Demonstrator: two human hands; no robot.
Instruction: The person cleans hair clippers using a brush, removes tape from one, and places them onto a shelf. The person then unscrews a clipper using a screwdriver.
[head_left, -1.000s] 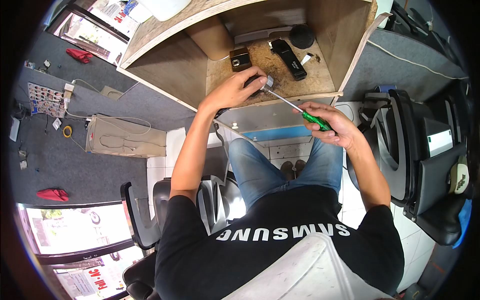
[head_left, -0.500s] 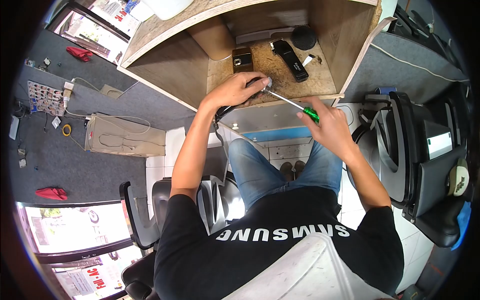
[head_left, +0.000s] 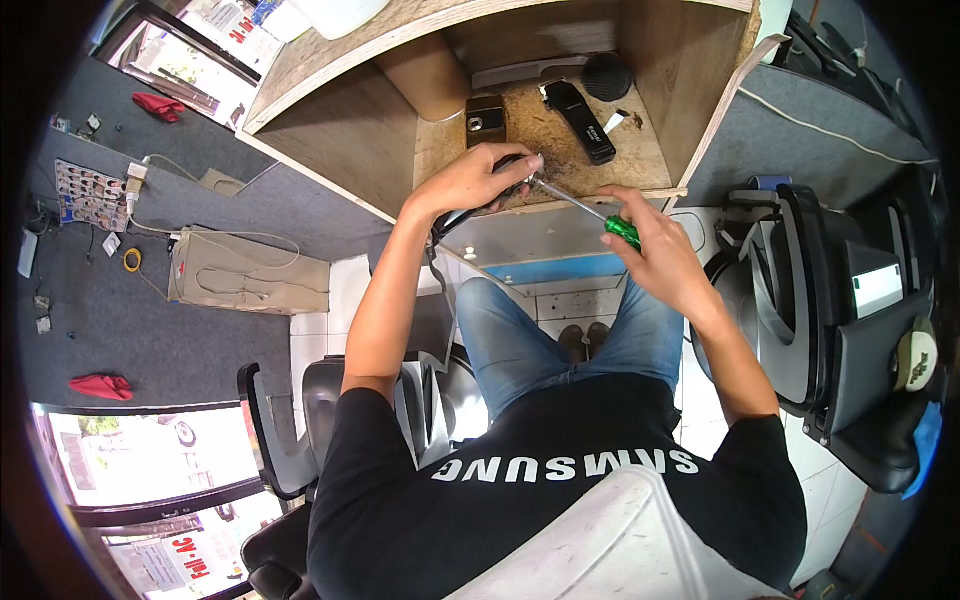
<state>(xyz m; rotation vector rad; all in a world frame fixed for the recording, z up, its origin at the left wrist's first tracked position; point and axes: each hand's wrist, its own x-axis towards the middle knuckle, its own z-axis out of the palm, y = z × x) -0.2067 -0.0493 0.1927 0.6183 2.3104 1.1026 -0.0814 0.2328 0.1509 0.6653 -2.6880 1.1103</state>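
My left hand (head_left: 478,182) is closed around a black corded hair clipper (head_left: 456,217) at the front of the wooden shelf. My fingers cover most of its body, and its cord hangs down past my wrist. In my right hand (head_left: 660,250) is a screwdriver (head_left: 622,232) with a green handle and a metal shaft. Its tip meets the pale head end of the clipper beside my left fingertips. Behind my hands, a second black clipper (head_left: 582,122) lies on the shelf. A dark brown boxy device (head_left: 486,121) stands just beyond my left hand.
The wooden cabinet (head_left: 330,165) has side walls around the hair-strewn shelf, where a round black object (head_left: 607,76) lies at the back. A grey drawer front (head_left: 500,245) is below. Barber chairs (head_left: 790,290) stand at right and left; a cardboard box (head_left: 250,270) is at left.
My right hand and the screwdriver handle have shifted and turned slightly, with the index finger now further along the shaft. My left hand keeps its hold on the clipper.
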